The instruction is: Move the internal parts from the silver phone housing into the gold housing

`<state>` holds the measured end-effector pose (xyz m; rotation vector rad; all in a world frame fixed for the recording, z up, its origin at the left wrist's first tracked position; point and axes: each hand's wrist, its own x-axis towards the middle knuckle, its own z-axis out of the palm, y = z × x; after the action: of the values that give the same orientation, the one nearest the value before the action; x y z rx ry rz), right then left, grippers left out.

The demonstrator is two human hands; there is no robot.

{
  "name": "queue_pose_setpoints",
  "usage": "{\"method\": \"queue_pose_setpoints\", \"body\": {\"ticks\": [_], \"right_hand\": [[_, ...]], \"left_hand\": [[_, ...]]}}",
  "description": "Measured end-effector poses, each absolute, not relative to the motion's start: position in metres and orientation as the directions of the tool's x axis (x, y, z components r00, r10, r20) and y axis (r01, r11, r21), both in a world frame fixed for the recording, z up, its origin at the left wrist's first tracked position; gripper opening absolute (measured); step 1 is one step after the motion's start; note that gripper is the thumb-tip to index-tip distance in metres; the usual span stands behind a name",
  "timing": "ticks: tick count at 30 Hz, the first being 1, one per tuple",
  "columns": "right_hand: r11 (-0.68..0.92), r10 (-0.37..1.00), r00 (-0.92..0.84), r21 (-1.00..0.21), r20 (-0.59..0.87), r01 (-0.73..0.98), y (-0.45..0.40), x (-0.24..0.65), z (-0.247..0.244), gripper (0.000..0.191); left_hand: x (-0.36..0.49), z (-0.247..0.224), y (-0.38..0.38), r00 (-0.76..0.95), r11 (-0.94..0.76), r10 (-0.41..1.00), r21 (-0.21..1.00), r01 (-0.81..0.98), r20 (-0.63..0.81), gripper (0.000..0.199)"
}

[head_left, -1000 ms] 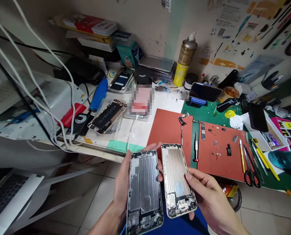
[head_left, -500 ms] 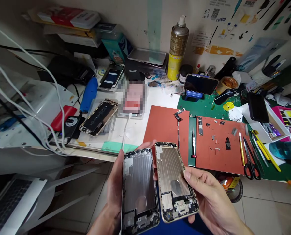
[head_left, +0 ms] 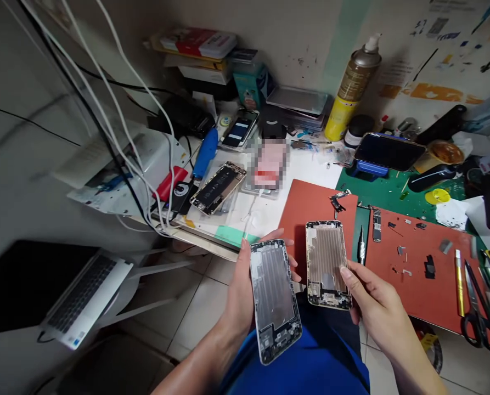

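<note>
Left hand (head_left: 237,293): it's cupping a grey shell (head_left: 273,296) from behind, thumb lying along the left edge, fingers spreading loosely past the right.
Grey shell: it's tilting above the blue cloth (head_left: 322,362), in front of the desk (head_left: 212,247) and its near edge, showing a brushed metal bed, rounded corners and dark, knobbly fittings at the bottom.
Right hand (head_left: 378,293): it's pinching a gold shell (head_left: 325,255) by its lower right edge, thumb pressing the face, fingers curling behind.
Gold shell: it's standing nearly upright beside the grey one, apart from it, its ribbed metal catching the light above a pale oval, its top overlapping the left mat (head_left: 310,200) in view.
Left mat: it's lying flat, smooth and brick-red, a crooked black flex (head_left: 338,203) sitting near its far right corner.
Right mat (head_left: 413,291): it's carrying scattered small parts, a slim board (head_left: 377,226) lying by its far left corner.
Scissors (head_left: 477,308): they're resting at that mat's near right corner, black loops toward the edge.
</note>
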<state>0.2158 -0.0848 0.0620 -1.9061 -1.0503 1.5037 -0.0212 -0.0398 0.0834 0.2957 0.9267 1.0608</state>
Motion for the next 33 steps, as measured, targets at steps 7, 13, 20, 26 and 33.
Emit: {"method": "queue_pose_setpoints", "body": {"ticks": [7, 13, 20, 26, 33], "right_hand": [[-0.568, 0.817, 0.102, -0.763, -0.567, 0.309, -0.064, 0.200, 0.064, 0.068], [-0.371, 0.923, 0.097, -0.793, -0.373, 0.483, -0.041, 0.192, 0.056, 0.059], [-0.250, 0.956, 0.080, -0.646, -0.281, 0.722, -0.016, 0.189, 0.047, 0.048], [-0.196, 0.968, 0.086, -0.489, -0.238, 0.850, -0.012, 0.183, 0.042, 0.030], [-0.153, 0.980, 0.070, -0.476, -0.187, 0.866, -0.018, 0.178, 0.032, 0.028]], "left_hand": [[-0.024, 0.079, -0.039, 0.170, 0.458, 0.864, 0.597, -0.659, -0.474, 0.077], [-0.028, 0.081, -0.040, 0.137, 0.439, 0.870, 0.620, -0.650, -0.473, 0.079], [-0.032, 0.082, -0.041, 0.152, 0.489, 0.830, 0.570, -0.661, -0.536, 0.071], [-0.036, 0.073, -0.038, 0.321, 0.548, 0.802, 0.409, -0.729, -0.503, 0.066], [-0.035, 0.055, -0.034, 0.361, 0.500, 0.848, 0.365, -0.785, -0.387, 0.060]]}}
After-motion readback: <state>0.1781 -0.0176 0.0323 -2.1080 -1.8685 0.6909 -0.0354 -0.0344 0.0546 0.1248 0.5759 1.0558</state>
